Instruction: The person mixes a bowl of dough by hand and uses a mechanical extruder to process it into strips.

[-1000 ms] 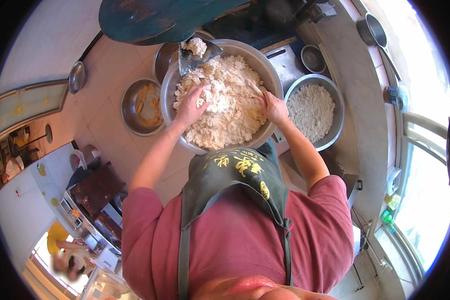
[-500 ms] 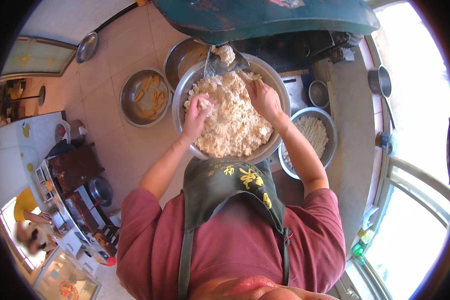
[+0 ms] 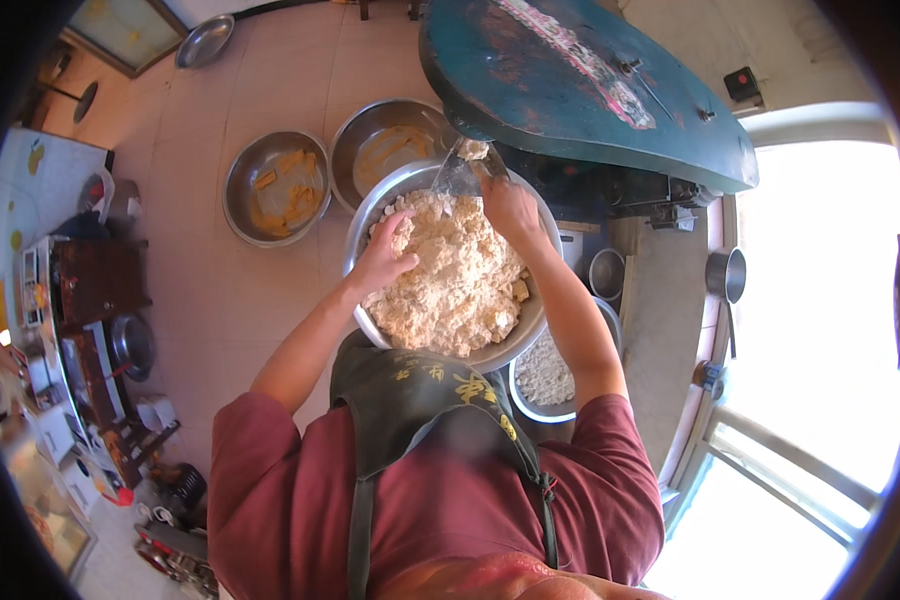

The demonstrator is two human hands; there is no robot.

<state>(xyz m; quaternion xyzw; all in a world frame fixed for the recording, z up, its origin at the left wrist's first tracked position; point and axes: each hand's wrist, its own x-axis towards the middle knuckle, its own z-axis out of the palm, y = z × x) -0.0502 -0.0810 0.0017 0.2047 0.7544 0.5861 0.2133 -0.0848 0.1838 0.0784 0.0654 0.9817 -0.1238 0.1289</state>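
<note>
A large metal bowl (image 3: 363,318) full of pale, crumbly dough (image 3: 455,275) sits in front of me. My left hand (image 3: 380,262) is at the left side of the mass, its fingers and thumb curled around a clump. Above the bowl's far rim, a sheet-metal chute (image 3: 457,178) slopes down from under the blue-green machine (image 3: 610,95), with a lump of dough (image 3: 473,150) on it. My right hand (image 3: 510,207) is at the chute's right edge, fingers bent over it; the fingertips are partly hidden.
Two metal bowls with yellowish scraps, one left (image 3: 232,205) and one farther back (image 3: 355,140), stand on the tiled floor. At the right, behind my forearm, is a bowl of white crumbs (image 3: 545,375). A small metal bowl (image 3: 607,273) and a saucepan (image 3: 727,275) are farther right.
The view has shifted, so more of the machine shows. My right hand has moved up against the chute's edge. My left hand stays on the dough's left side.
</note>
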